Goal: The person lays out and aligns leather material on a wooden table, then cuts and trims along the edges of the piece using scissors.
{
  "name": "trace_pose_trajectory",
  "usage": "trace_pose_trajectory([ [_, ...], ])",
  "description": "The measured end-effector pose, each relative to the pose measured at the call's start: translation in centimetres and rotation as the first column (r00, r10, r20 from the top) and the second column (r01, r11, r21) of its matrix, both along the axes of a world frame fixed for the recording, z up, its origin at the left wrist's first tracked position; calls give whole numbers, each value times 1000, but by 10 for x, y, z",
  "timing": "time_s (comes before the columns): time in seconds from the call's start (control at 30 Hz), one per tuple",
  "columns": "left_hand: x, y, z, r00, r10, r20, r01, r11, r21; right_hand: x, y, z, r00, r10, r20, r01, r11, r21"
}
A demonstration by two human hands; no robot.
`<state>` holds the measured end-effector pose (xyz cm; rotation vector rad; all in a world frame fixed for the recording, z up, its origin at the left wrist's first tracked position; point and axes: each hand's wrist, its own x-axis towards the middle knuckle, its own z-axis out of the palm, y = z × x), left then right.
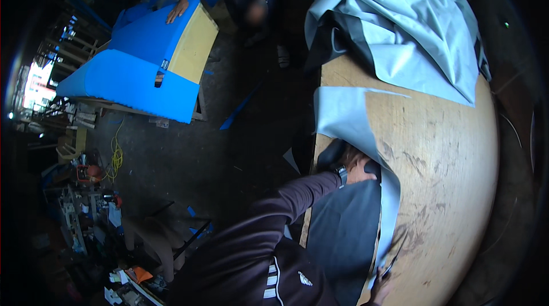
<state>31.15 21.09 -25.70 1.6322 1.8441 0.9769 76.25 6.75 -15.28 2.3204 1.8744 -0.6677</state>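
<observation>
My left hand [359, 170], with a watch on its wrist, lies on a dark sheet of material [346, 223], its fingers apart and partly hidden under a fold. The fold belongs to a light grey sheet [345, 113] that curls over and continues as a narrow strip [389, 206] along the dark piece's right edge. At the bottom, my right hand [380, 290] is closed around scissors [394, 259]. Their dark blades point away from me, beside the strip's lower end. The handles are mostly covered by my fingers.
A wooden table [440, 180] carries a crumpled heap of grey sheeting [394, 26] at its far end. Far left stands a blue-covered furniture piece [137, 77], with another person's hand [178, 12] on it. A yellow cord [116, 154] and clutter lie on the floor.
</observation>
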Motion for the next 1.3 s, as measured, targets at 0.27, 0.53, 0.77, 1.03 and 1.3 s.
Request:
trace_pose_trajectory([
  [0.27,-11,5,14,941,40,-336,-8,995,97,147,-236,-20,970,-244,-4,239,955,-176],
  [0.53,-18,5,21,916,-17,-401,48,997,68,72,-214,-7,913,-405,53,391,904,173],
  [0.77,-21,0,6,931,62,-360,-36,996,79,-79,-93,5,993,-82,-86,102,959,264],
  [1.03,-9,9,22,970,28,-242,2,993,122,-75,-54,-25,994,-106,29,99,981,169],
  [1.3,-59,29,34,915,-147,-375,126,989,-81,-69,-37,-23,994,44,96,-57,988,142],
])
